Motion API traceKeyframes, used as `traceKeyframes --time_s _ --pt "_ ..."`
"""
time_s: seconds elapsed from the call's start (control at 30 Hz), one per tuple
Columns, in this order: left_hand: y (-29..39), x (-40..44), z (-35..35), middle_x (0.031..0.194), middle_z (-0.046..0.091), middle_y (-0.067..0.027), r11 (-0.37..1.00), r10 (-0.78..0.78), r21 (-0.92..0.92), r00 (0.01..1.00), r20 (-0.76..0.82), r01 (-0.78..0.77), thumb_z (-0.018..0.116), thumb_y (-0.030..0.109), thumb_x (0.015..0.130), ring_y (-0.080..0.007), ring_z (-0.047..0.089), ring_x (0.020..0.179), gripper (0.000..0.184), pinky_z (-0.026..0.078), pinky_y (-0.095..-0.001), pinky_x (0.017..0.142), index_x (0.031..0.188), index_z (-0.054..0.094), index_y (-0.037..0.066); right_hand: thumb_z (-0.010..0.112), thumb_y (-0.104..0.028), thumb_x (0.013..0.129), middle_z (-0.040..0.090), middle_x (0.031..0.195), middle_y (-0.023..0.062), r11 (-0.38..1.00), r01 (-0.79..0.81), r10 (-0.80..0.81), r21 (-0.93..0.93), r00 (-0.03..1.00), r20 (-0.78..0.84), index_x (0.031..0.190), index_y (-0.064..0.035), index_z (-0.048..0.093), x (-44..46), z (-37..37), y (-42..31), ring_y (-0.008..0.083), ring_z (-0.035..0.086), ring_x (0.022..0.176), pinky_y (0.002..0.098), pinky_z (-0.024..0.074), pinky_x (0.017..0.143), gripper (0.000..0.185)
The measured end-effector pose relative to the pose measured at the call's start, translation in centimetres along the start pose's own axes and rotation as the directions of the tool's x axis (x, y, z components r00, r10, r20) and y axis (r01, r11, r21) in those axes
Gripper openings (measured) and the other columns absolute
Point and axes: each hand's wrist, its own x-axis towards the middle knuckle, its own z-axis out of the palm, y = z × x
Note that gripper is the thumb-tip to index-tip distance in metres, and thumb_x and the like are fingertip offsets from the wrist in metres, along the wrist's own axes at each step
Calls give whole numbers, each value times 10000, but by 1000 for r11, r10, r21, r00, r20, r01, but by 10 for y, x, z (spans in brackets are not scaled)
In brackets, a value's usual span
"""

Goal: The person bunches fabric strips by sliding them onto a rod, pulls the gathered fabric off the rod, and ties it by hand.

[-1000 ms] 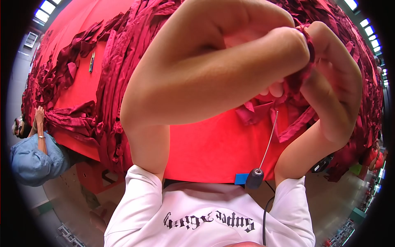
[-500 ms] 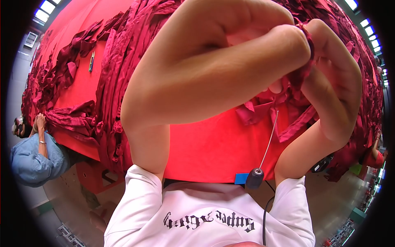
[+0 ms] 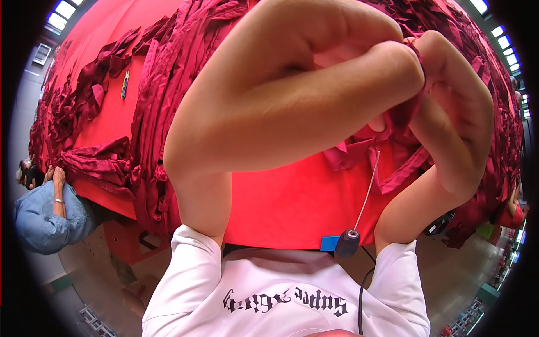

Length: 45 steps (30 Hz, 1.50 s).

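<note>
My left hand [image 3: 303, 73] reaches in from the left, thumb and fingers pinched on a dark red fabric strip [image 3: 400, 115]. Close against it, my right hand [image 3: 469, 106] has its fingers curled and pinches the same strip. The fabric runs between the two sets of fingertips and hangs below them; the exact grip is partly hidden by my left thumb. Below the hands, a thin metal rod with a dark handle [image 3: 348, 244] points up from the table's near edge, beside a small blue piece [image 3: 329, 243].
Long dark red strips [image 3: 163, 95] lie heaped over the red table surface [image 3: 281, 208]. Thread snips [image 3: 125, 84] with a green-yellow handle rest at the left. A person in blue [image 3: 53, 216] handles strips at the left edge; another in red [image 3: 510, 213] is at the right.
My left thumb and the right fingertips have shifted slightly downward with the strip still pinched. The hands of the person in blue have moved a little down and right.
</note>
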Motion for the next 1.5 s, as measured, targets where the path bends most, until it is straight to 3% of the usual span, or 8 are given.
traceKeyframes --time_s 0.07,0.23,0.77,0.97,1.23,1.37,1.5 --pt "0 0 0 1010 638 -222 1000 -4 0 1000 2 4 649 25 842 -254 679 852 166 574 -327 751 988 634 -53 509 -65 849 596 795 74 991 -94 89 -92 994 -57 950 38 526 -1 2 -4 104 559 736 228 408 668 145" --pt "0 -1 0 1007 637 -223 1000 -13 1 1000 7 13 647 26 843 -256 678 849 163 573 -328 750 985 633 -53 488 -40 829 598 791 92 976 112 -126 185 990 66 949 51 523 8 -7 20 116 562 720 233 418 653 155" --pt "0 -3 -2 995 633 -224 999 -45 9 999 24 45 642 31 845 -261 675 842 155 570 -333 746 974 631 -54 478 -31 831 595 826 104 978 93 -101 187 994 34 941 46 510 0 -3 22 108 547 715 227 405 652 138" --pt "0 -3 -3 991 632 -225 998 -55 11 998 28 54 640 33 846 -263 673 840 153 568 -335 745 971 630 -54 514 -52 862 575 847 60 969 245 -248 -38 953 -171 1002 45 515 -6 3 36 93 536 751 218 405 673 171" --pt "0 -3 -2 985 630 -226 998 -68 6 997 35 68 638 36 847 -265 672 836 149 567 -337 743 965 628 -55 470 -54 873 593 806 119 957 258 -246 131 964 -98 987 55 498 -4 9 33 116 551 708 222 399 639 160" --pt "0 -3 -2 982 629 -226 997 -72 7 997 37 72 636 37 848 -266 671 835 147 566 -338 742 963 628 -55 454 -63 881 591 804 115 966 239 -227 96 967 -116 993 50 492 -4 9 30 111 541 696 221 397 635 164" --pt "0 -5 -1 979 628 -227 996 -87 2 995 45 87 635 39 849 -268 670 833 146 565 -339 741 960 627 -55 444 -83 894 591 813 116 977 176 -186 120 980 77 1000 49 488 3 -9 25 107 535 694 222 397 632 176"
